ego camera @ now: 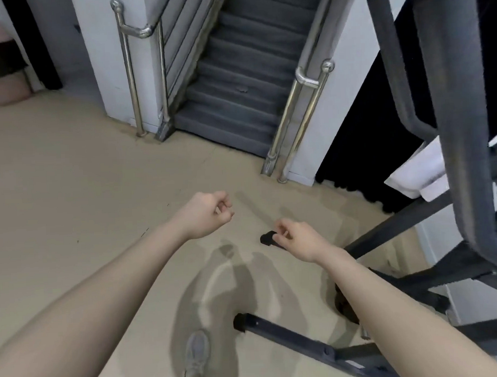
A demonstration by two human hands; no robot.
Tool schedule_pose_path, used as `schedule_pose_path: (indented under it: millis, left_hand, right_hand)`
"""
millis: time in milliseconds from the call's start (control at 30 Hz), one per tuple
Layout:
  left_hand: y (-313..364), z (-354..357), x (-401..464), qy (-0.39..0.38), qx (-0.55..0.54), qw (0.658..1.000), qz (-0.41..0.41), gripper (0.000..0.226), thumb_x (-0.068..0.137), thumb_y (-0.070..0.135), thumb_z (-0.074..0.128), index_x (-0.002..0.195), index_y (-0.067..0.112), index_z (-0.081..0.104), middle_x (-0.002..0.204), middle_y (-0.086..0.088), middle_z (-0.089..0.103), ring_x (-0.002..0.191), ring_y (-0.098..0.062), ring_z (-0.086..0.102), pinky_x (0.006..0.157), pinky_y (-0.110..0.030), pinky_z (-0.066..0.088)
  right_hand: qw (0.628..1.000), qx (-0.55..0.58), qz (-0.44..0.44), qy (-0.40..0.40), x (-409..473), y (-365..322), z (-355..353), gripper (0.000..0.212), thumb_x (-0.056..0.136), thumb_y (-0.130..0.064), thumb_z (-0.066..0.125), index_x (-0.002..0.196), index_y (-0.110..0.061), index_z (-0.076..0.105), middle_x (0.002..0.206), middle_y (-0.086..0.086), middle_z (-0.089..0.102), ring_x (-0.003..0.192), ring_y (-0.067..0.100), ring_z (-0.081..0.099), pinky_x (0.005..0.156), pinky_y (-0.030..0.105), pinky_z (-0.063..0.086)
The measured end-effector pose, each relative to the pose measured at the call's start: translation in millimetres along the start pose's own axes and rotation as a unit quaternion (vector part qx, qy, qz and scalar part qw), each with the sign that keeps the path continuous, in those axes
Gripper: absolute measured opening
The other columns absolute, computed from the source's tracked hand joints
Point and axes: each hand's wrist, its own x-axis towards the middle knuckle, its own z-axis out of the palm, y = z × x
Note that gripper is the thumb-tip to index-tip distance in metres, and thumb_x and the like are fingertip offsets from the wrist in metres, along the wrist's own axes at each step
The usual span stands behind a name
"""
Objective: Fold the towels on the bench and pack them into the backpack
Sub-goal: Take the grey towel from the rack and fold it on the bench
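Both my arms reach out over a beige floor. My left hand [206,215] is loosely curled into a fist and holds nothing. My right hand [298,237] is also curled, thumb against fingertips, with nothing in it. It hovers in front of the black end cap [266,239] of a metal leg on the floor, apart from it. A white flat thing [418,174], perhaps cloth, shows at the right edge, partly hidden behind dark metal bars. No backpack is in view.
A dark metal frame [462,124] with floor legs [289,336] fills the right side. Grey stairs [238,84] with steel handrails [131,79] rise straight ahead. My grey shoe [197,356] is on the floor below. A black curtain [361,145] hangs at the right.
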Motion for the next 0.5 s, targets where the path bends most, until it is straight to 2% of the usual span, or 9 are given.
schedule_pose_path:
  millis: [100, 233, 400, 500]
  left_hand:
    - [-21, -20, 71, 0.016, -0.050, 0.999, -0.010, 0.004, 0.088, 0.019, 0.055, 0.089, 0.017, 0.058, 0.083, 0.005, 0.058, 0.069, -0.011, 0.052, 0.060, -0.017, 0.038]
    - [-34, -37, 163, -0.003, -0.087, 0.996, -0.014, 0.008, 0.090, 0.021, 0.050, 0.093, 0.021, 0.057, 0.078, 0.016, 0.053, 0.071, -0.009, 0.051, 0.060, -0.014, 0.038]
    - [-38, -33, 268, -0.043, -0.102, 0.993, 0.042, 0.014, 0.090, 0.023, 0.054, 0.101, 0.017, 0.060, 0.093, 0.004, 0.058, 0.075, -0.012, 0.053, 0.070, -0.023, 0.043]
    - [-31, -31, 339, -0.094, -0.084, 0.988, 0.088, 0.020, 0.091, 0.022, 0.052, 0.110, 0.016, 0.056, 0.098, 0.004, 0.057, 0.081, -0.015, 0.055, 0.064, -0.022, 0.041]
  right_hand:
    - [1.000, -0.009, 0.028, 0.003, 77, 0, -23, 0.033, 0.095, -0.023, 0.044, 0.125, -0.007, 0.047, 0.114, 0.010, 0.056, 0.096, 0.022, 0.051, 0.073, 0.023, 0.031]
    - [0.998, -0.011, 0.063, 0.015, 153, 8, -54, 0.035, 0.096, -0.025, 0.044, 0.127, -0.010, 0.045, 0.106, 0.006, 0.056, 0.105, 0.023, 0.051, 0.076, 0.021, 0.030]
    - [0.994, -0.001, 0.110, 0.018, 211, 38, -81, 0.034, 0.096, -0.025, 0.044, 0.126, -0.011, 0.048, 0.114, 0.008, 0.059, 0.107, 0.024, 0.053, 0.085, 0.025, 0.037]
    - [0.985, 0.014, 0.165, 0.038, 242, 67, -95, 0.033, 0.096, -0.025, 0.044, 0.124, -0.011, 0.051, 0.118, 0.008, 0.058, 0.110, 0.023, 0.052, 0.091, 0.028, 0.039]
